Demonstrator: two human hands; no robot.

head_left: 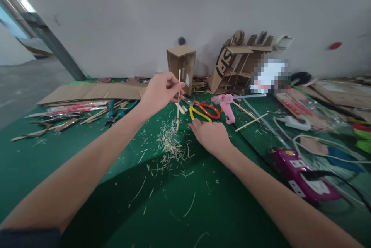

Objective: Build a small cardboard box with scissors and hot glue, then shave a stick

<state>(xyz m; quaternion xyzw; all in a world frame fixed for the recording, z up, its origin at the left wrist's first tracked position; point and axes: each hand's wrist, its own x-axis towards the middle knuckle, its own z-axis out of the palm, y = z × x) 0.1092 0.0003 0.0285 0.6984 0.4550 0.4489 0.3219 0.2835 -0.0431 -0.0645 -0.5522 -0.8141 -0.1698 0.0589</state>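
Observation:
A thin wooden stick stands nearly upright, pinched near its upper part between the thumb and fingers of my left hand. Its lower end is just above a pile of fine wood shavings on the green table. To the right of the stick, my right hand is low over the table with its fingers curled together. Whatever those fingers may hold is hidden. Just beyond them lie scissors with one yellow and one red handle; the yellow loop is beside my right fingers.
A pink glue gun lies to the right, near a purple power strip and cables. Cardboard structures stand against the wall. Pliers, loose sticks and a flat cardboard piece lie at left.

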